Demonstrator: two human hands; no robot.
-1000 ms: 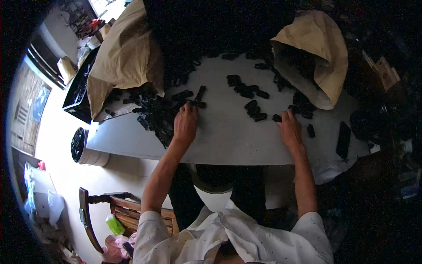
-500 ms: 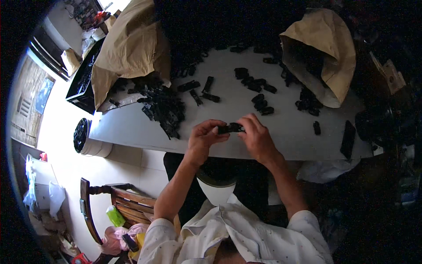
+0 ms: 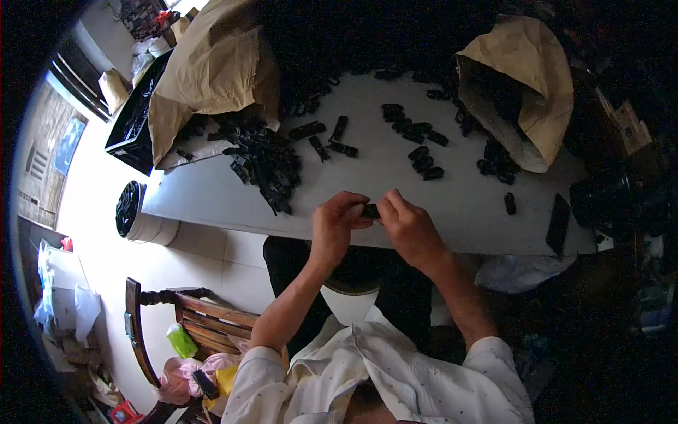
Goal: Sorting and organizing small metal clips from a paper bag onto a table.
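Between my two hands, above the near edge of the table, is a small black plastic part (image 3: 369, 210). My left hand (image 3: 340, 222) pinches its left end between thumb and fingers. The fingers of my right hand (image 3: 408, 227) close on its right end and hide much of it. Beyond my left hand lies a heap of black parts (image 3: 265, 166), with a few loose black parts (image 3: 328, 139) beside it. More black pieces (image 3: 413, 126) lie in a short row past my right hand, and a small cluster (image 3: 424, 164) sits nearer.
A brown paper sack (image 3: 212, 74) lies at the far left; another paper sack (image 3: 554, 92) gapes open at the far right. A flat black piece (image 3: 558, 225) rests near the table's right edge. Left of the table (image 3: 339, 180) stand a white bucket (image 3: 152, 230) and a wooden chair (image 3: 212, 325).
My hands have drawn closer together around the black part, leaving less of it showing. My right fingers have curled further over its end.
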